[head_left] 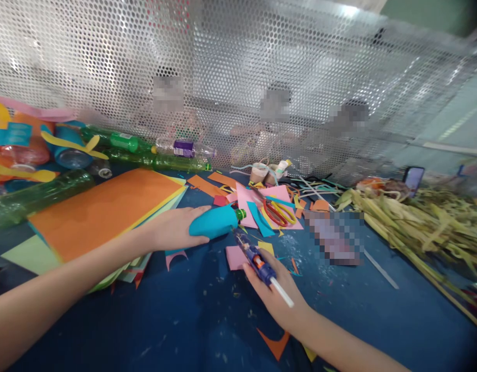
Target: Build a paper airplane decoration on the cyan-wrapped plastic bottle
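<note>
My left hand [180, 227] is wrapped round a bottle [214, 222] covered in blue paper, its green cap end pointing right. In my right hand [279, 284] is a dark blue hot glue gun [256, 257] with a white glue stick coming out of its back. The gun's nozzle is close to the bottle near the cap; I cannot tell whether they touch. Beyond the bottle lie blue paper strips [260, 219], a pink sheet [244, 199] and scissors with red and yellow handles [275, 213]. A small pink paper piece [234, 258] sits beside the gun.
A stack of coloured paper [106, 212] lies at left, with green plastic bottles [40, 196] behind it. Dried husks [409, 222] cover the right side near a phone [414, 180]. Paper cups [259, 173] stand before a perforated metal screen [222, 77]. Orange scraps [275, 345] lie in front.
</note>
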Motion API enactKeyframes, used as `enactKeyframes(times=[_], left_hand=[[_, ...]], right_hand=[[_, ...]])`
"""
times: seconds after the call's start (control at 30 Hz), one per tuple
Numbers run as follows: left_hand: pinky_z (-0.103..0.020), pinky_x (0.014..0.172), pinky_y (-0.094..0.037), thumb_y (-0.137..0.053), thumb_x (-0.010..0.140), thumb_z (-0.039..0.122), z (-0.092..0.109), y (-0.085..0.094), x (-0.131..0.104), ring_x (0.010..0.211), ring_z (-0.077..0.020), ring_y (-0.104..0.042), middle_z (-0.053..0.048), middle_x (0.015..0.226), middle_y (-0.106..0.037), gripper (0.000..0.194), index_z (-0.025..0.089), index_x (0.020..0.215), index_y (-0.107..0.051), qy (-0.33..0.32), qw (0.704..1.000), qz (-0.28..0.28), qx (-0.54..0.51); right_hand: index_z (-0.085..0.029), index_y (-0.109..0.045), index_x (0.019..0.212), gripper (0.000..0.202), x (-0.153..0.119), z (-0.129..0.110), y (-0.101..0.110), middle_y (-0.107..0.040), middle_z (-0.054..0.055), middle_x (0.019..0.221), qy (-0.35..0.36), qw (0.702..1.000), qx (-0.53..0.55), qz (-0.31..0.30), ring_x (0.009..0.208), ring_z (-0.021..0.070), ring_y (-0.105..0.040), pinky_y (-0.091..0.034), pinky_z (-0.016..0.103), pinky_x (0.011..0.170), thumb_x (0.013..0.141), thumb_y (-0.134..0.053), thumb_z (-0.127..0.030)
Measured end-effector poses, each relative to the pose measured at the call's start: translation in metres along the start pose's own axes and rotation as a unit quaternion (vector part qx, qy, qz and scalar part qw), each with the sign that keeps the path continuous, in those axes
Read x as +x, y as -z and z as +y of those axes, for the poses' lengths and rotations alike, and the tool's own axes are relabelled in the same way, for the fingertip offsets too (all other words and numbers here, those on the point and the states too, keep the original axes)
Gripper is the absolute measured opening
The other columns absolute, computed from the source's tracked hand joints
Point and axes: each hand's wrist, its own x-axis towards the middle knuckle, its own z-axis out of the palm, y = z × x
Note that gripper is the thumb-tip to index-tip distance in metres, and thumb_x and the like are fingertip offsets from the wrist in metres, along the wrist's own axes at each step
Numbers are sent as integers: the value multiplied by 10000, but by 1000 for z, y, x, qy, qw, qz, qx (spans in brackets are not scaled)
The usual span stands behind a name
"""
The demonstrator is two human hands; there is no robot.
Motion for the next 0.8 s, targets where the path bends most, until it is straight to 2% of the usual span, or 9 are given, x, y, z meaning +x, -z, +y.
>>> enactKeyframes(times=[0.1,0.2,0.4,0.63,0.8], left_hand=[[-472,934,-385,-479,718,659,0,-1,0,1144,-335,-501,-79,1320,-502,804,332,1407,-227,-4,1000,1,-3],[-474,940,-385,-492,716,640,0,0,1,1147,-334,-498,-78,1316,-506,799,323,1404,-236,-11,1000,2,-7],[-456,932,-399,-518,712,608,2,0,0,1155,-333,-494,-51,1349,-479,784,335,1397,-254,-19,1000,15,-18],[-474,957,-369,-477,713,671,2,2,-1,1176,-335,-472,-84,1365,-456,826,301,1410,-233,-3,1000,-2,-6],[-464,954,-373,-478,719,663,5,4,-2,1180,-338,-470,-100,1357,-464,832,266,1412,-244,3,1000,-5,3]], right_hand=[[-227,-504,732,159,-1,-3,-2,-634,45,696,16,1000,-5,7,640,205,-632,-512,301,550,844,-443,-322],[-230,-492,705,189,-2,-3,-5,-610,32,634,18,1000,-5,-10,577,195,-611,-486,287,496,855,-434,-329],[-213,-483,716,166,0,-6,-4,-597,25,665,17,998,13,-52,603,175,-596,-491,280,556,855,-458,-301],[-204,-532,796,136,1,-3,0,-647,56,756,20,1000,3,-4,701,204,-644,-521,302,618,844,-457,-307],[-210,-543,809,135,1,1,0,-667,57,774,15,1000,-14,5,700,211,-660,-532,302,611,834,-459,-313]])
